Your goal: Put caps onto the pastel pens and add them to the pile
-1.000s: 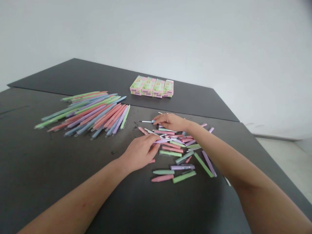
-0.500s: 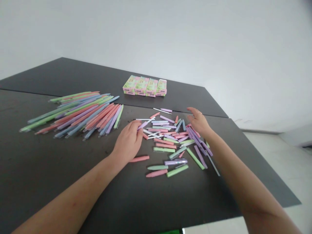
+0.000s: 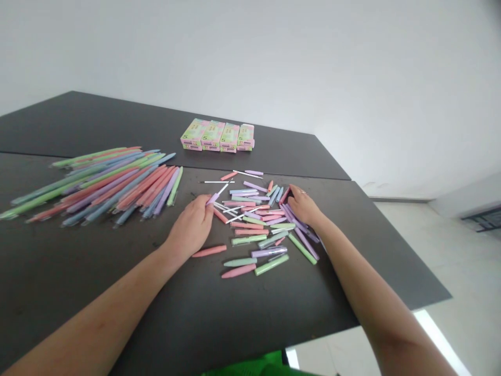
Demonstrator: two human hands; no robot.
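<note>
Pinching purple barrel: left hand | right hand at red piece, grip unclear | both well inside table's near edge

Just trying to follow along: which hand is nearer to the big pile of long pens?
Left. The left hand, pinching a purple pen part, is just right of the pile; the right hand is farther off, across the scattered parts.
</note>
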